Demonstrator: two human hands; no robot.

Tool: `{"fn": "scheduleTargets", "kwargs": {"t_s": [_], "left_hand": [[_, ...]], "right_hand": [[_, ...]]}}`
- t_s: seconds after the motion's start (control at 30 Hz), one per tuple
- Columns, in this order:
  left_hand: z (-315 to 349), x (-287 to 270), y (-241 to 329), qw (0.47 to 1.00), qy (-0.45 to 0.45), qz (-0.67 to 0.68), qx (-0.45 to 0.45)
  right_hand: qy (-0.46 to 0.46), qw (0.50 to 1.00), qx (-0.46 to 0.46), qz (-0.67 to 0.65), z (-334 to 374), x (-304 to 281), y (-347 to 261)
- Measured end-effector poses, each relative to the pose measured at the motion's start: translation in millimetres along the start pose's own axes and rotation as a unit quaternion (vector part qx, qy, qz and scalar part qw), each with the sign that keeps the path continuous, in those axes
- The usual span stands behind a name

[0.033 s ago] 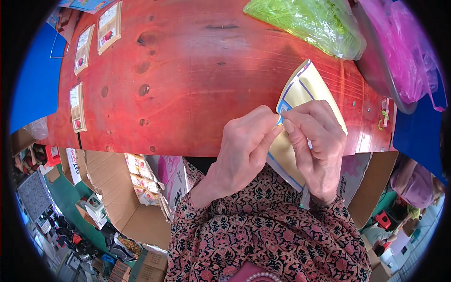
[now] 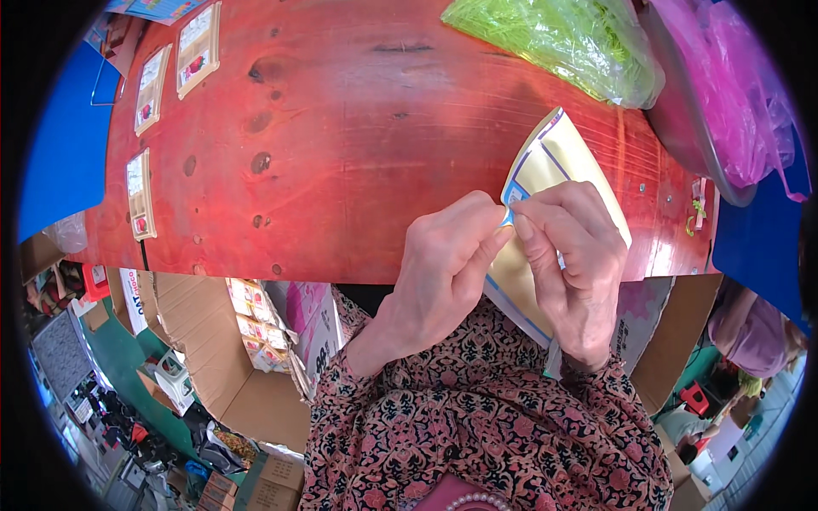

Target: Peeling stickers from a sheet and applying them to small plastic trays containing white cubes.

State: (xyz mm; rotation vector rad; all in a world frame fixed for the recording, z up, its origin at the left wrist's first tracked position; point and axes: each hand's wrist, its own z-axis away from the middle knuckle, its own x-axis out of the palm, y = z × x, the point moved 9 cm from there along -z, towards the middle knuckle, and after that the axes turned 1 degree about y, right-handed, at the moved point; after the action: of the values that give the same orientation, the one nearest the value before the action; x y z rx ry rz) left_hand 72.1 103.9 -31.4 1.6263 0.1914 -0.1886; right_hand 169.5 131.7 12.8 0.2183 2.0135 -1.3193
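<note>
A pale yellow sheet [image 2: 569,153] with blue and purple lines, looking like a label sheet, stands tilted over the table's near edge. My right hand [image 2: 575,260] is closed on it, thumb and forefinger pinching its left edge. Close beside it, my left hand [image 2: 447,264] is closed too, its thumb and forefinger pinching a small blue piece [image 2: 509,219] at that same edge. The fingertips of both hands almost meet there. Whether the blue piece is separate from the sheet I cannot tell. The sheet's lower part passes behind my right hand.
On the red wooden table [image 2: 358,170], several small compartment trays [image 2: 198,49] lie at far left. A green plastic bag [image 2: 554,47] lies at far right, beside a basin holding a pink bag [image 2: 733,85]. An open cardboard box [image 2: 204,341] with packets stands below the table, left.
</note>
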Motion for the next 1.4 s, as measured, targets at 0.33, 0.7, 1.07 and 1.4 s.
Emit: {"fn": "scheduleTargets", "kwargs": {"t_s": [0.33, 0.7, 1.07, 1.4], "left_hand": [[4, 5, -17, 0.994, 0.008, 0.095, -0.061], [8, -3, -31, 0.976, 0.036, 0.168, -0.132], [6, 2, -14, 0.993, 0.043, 0.092, -0.054], [16, -4, -47, 0.952, 0.115, 0.225, -0.175]], "right_hand": [[0.035, 0.999, 0.04, 0.001, 6, 5, 11], [0.065, 0.967, 0.173, -0.174, 23, 4, 44], [0.089, 0.995, 0.048, 0.002, 13, 7, 13], [0.205, 0.832, 0.261, -0.445, 45, -13, 97]]}}
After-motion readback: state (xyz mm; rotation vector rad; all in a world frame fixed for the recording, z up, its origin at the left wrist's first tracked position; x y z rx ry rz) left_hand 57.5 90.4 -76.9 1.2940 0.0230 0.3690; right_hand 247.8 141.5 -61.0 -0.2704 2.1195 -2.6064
